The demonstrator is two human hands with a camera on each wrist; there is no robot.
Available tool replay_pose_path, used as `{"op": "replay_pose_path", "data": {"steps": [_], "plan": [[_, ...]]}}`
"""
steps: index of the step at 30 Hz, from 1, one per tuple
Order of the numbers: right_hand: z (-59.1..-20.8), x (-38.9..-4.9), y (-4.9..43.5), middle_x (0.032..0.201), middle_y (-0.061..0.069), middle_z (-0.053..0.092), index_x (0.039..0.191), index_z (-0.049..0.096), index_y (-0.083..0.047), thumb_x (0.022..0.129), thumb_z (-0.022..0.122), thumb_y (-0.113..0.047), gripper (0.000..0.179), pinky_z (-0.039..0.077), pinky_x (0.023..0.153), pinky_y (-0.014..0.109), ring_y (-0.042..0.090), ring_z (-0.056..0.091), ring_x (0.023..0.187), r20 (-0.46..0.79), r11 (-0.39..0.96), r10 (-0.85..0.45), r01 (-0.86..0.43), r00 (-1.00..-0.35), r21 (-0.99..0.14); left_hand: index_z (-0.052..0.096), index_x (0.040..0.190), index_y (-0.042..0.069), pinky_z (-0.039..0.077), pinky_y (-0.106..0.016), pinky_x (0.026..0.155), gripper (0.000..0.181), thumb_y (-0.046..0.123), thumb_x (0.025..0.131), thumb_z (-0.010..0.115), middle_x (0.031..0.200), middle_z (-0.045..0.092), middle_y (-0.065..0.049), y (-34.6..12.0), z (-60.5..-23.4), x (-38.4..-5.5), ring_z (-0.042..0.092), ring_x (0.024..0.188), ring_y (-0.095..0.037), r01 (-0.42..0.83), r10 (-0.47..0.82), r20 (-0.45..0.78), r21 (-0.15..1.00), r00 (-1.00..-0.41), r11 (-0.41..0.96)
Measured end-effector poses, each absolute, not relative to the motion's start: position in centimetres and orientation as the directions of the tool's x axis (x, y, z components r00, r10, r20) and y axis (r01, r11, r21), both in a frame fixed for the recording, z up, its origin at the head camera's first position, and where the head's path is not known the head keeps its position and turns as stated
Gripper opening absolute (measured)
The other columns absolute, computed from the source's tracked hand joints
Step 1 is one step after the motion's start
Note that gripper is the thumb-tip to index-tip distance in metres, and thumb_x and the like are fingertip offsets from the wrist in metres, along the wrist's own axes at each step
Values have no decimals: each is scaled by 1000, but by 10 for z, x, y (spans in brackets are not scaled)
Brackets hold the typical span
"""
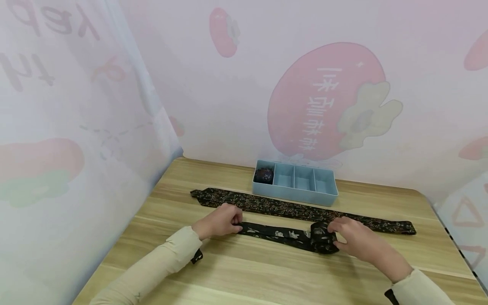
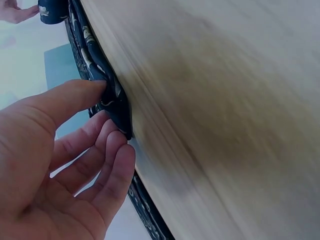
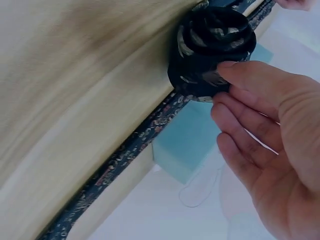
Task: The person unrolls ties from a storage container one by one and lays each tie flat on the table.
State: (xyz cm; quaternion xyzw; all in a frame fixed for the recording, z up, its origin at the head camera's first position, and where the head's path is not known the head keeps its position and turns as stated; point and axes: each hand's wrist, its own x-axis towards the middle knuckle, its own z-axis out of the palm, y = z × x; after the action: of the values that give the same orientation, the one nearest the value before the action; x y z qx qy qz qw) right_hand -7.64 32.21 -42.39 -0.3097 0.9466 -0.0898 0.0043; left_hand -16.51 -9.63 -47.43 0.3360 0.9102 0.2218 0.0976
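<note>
A black necktie with pale flowers (image 1: 282, 234) lies across the table, its right part wound into a roll (image 1: 323, 238). At its flat left end my left hand (image 1: 220, 221) pinches the fabric between thumb and fingers; the left wrist view shows the tie's tip (image 2: 120, 117) there. My right hand (image 1: 360, 240) holds the roll from its right side, thumb and fingertips against it. Coiled layers of the roll (image 3: 212, 50) show in the right wrist view. Behind both hands a second, dark patterned necktie (image 1: 267, 205) lies stretched out flat.
A light blue box (image 1: 293, 193) with several compartments stands at the back of the wooden table (image 1: 244, 271). Its leftmost compartment holds a rolled dark tie (image 1: 264, 175). Printed cloth (image 1: 228, 106) hangs behind and to the left of the table.
</note>
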Motion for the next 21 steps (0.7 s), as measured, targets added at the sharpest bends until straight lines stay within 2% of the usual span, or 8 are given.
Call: {"op": "replay_pose_path", "data": {"steps": [5,11,21], "plan": [[-416,-82,311,109,5,74,108,75,-10,83,89,-10,29,63,78,37,28,73,99,35,790,-588,-583,-808,-191,74,95,11,52,-25,69,9,15,94,81,85,69,1,-105,-473,-165,55,72,-5,574,657,-23,463,-754,675],[-410,-92,281,113,7,75,112,76,-8,90,84,-13,24,64,79,36,26,73,101,49,765,-609,-603,-792,-227,73,95,11,53,-25,69,9,14,93,82,85,68,2,-114,-473,-165,56,72,-4,559,645,-32,467,-764,685],[-429,-107,249,111,7,75,111,76,-6,94,81,-15,20,61,76,34,25,72,97,31,751,-622,-607,-783,-258,74,95,11,52,-24,70,9,16,93,82,83,67,5,-124,-472,-167,55,71,-3,549,634,-39,463,-772,696]]}}
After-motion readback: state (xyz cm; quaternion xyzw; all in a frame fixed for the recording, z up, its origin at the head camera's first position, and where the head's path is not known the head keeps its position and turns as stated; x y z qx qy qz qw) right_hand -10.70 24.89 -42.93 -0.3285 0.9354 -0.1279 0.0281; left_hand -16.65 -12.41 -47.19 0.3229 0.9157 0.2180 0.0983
